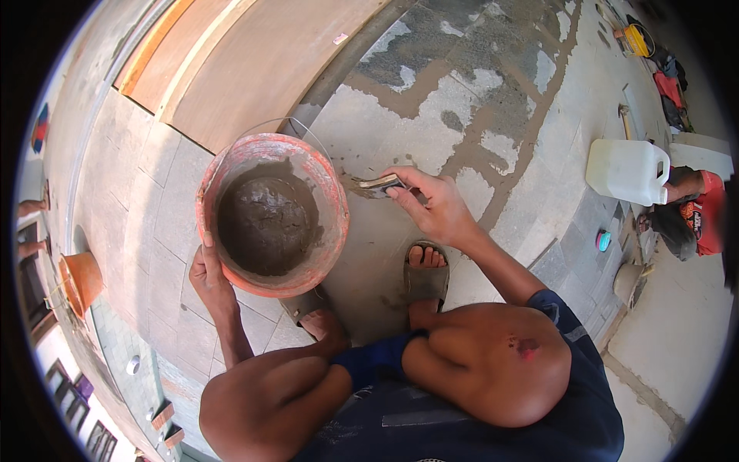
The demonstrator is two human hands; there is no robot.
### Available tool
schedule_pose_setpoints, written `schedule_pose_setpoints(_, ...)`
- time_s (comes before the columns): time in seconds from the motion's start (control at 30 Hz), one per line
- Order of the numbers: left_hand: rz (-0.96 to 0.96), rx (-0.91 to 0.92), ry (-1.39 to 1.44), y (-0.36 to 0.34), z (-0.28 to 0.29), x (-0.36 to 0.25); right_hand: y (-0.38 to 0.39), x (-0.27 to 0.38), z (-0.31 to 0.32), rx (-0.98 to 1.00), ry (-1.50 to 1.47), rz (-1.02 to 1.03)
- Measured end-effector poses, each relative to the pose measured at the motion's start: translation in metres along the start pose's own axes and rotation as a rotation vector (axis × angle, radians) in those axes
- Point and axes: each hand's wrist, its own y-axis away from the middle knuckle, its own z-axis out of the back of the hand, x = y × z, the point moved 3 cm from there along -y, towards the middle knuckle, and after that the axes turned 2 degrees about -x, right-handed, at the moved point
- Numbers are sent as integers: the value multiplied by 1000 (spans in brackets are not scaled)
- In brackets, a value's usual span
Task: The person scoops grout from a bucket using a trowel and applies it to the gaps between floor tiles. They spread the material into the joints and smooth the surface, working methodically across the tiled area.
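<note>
My left hand (206, 276) grips the near rim of an orange bucket (332, 202) that holds wet grey mortar (265, 223). The bucket is tilted toward me, with its wire handle (269, 123) arching over the far side. My right hand (435, 206) holds a small trowel (376, 185) just right of the bucket's rim, its blade pointing at the bucket. Grey mortar coats the blade. Both hands are over grey floor tiles (369, 131), and my knees and sandalled feet (426, 273) show below.
Tiles to the right carry grey mortar smears (493, 100). A brown wooden door or panel (254, 61) lies at the top. A white jerrycan (627, 171) and another person in red (697, 212) are at the right. A second orange bucket (81, 281) stands at the far left.
</note>
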Motion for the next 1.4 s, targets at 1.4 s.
schedule_pose_setpoints(1.4,141,-14,53,0,8,21,13,-114,-50,210,905,122)
